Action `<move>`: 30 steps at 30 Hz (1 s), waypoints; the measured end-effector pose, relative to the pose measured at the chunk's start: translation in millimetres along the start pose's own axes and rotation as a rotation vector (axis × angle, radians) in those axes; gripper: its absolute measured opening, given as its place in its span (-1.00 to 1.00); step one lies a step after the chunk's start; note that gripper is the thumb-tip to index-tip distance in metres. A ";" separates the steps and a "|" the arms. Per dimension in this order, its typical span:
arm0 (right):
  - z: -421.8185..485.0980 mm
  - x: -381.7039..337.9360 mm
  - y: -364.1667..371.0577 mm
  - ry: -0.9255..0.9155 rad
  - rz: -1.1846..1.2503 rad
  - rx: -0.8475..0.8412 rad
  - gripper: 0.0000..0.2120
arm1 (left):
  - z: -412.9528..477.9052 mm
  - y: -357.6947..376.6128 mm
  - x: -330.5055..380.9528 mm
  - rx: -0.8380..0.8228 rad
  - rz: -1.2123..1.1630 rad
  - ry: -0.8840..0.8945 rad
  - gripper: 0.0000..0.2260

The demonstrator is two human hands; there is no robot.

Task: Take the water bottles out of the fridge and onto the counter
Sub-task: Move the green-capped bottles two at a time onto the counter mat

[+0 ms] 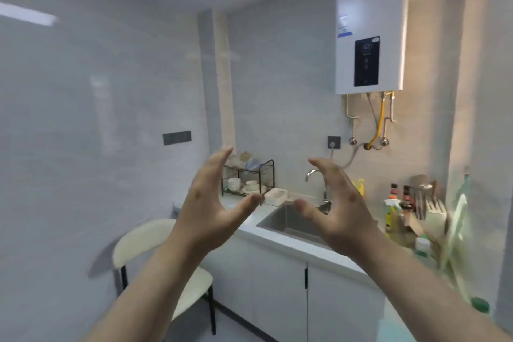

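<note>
My left hand (211, 203) and my right hand (336, 203) are raised side by side in front of me, palms facing each other, fingers spread, holding nothing. Behind them runs a white counter (249, 228) with a steel sink (288, 222) set into it. No fridge is in view. At the blurred right edge, a clear bottle with a green cap (422, 247) stands on the counter; I cannot tell whether it is a water bottle.
A cream chair (144, 247) stands left of the counter cabinets (277, 280). A dish rack (247, 178) with cups and a tap (313, 175) sit at the back. Sauce bottles (399, 203) and a knife block (435, 203) crowd the right end. A white water heater (372, 33) hangs on the wall.
</note>
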State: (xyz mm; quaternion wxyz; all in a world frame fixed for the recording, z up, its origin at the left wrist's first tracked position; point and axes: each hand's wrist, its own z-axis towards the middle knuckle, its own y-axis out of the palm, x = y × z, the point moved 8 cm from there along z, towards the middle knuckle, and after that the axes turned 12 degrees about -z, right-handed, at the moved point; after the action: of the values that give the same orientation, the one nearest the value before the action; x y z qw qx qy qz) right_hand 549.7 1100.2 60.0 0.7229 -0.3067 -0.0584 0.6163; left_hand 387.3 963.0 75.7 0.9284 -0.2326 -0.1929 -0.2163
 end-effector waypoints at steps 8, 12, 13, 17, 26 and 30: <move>7.5 -224.1 85.5 -0.299 0.369 -0.107 -0.33 | -99.9 -226.8 67.5 0.257 0.364 -0.039 -0.32; -8.7 -344.6 108.5 -0.419 0.562 -0.142 -0.33 | -157.8 -331.0 106.0 0.351 0.523 -0.106 -0.31; -13.4 -364.1 111.9 -0.433 0.607 -0.151 -0.34 | -167.8 -347.7 111.2 0.365 0.544 -0.118 -0.32; -38.7 -473.1 131.8 -0.525 0.745 -0.196 -0.35 | -230.2 -443.1 138.9 0.486 0.638 -0.185 -0.40; -78.4 -670.7 202.4 -0.513 0.871 -0.359 -0.42 | -339.3 -635.5 168.5 0.689 0.711 -0.310 -0.53; -85.6 -726.8 239.9 -0.492 0.886 -0.400 -0.45 | -360.0 -689.4 151.2 0.728 0.660 -0.322 -0.54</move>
State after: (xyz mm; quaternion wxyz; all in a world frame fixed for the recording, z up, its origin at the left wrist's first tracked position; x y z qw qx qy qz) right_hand 214.4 407.2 80.9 0.2865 -0.2802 -0.2073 0.8924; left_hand 267.1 180.0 91.0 0.9266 0.0269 -0.3123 0.2078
